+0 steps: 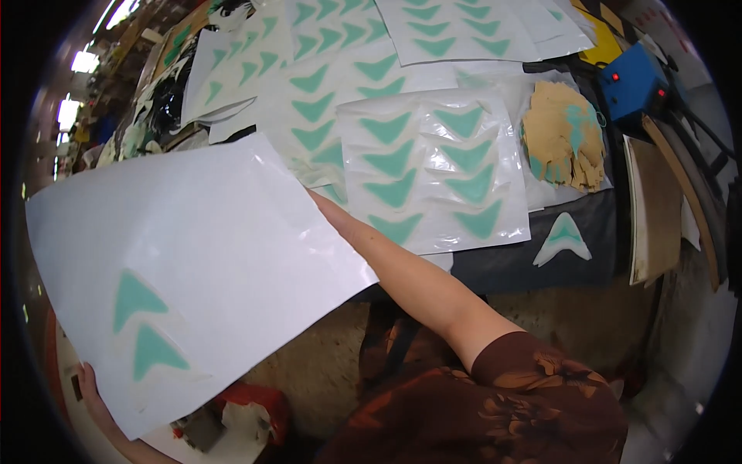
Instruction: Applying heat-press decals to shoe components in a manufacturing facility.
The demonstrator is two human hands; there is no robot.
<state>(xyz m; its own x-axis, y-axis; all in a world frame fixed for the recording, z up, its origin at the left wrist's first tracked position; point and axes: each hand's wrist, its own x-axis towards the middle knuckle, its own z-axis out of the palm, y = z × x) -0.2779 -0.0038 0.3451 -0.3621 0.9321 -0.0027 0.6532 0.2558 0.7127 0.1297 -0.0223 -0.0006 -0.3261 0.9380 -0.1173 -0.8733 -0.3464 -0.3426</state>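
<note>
A large glossy white sheet (pixel 224 224) is raised and tilted at the left, with two green arrowhead-shaped pieces (pixel 158 352) near its lower left. My left hand (pixel 89 388) is closed on the sheet's lower left edge. My right arm reaches across to the sheet's right edge, and my right hand (pixel 323 207) goes behind it there; its fingers are hidden. Just right of that hand, another white sheet (pixel 423 174) lies on the table, bearing two columns of green arrowhead pieces under a shiny film.
More sheets with green arrowheads (pixel 456 31) cover the far table. At the right are a heap of tan cut pieces (pixel 564 135), a loose white-and-green arrowhead (pixel 563 238), a blue box with red lights (pixel 634 81) and leaning boards (pixel 657 209). Below the raised sheet sits a red object (pixel 259 410).
</note>
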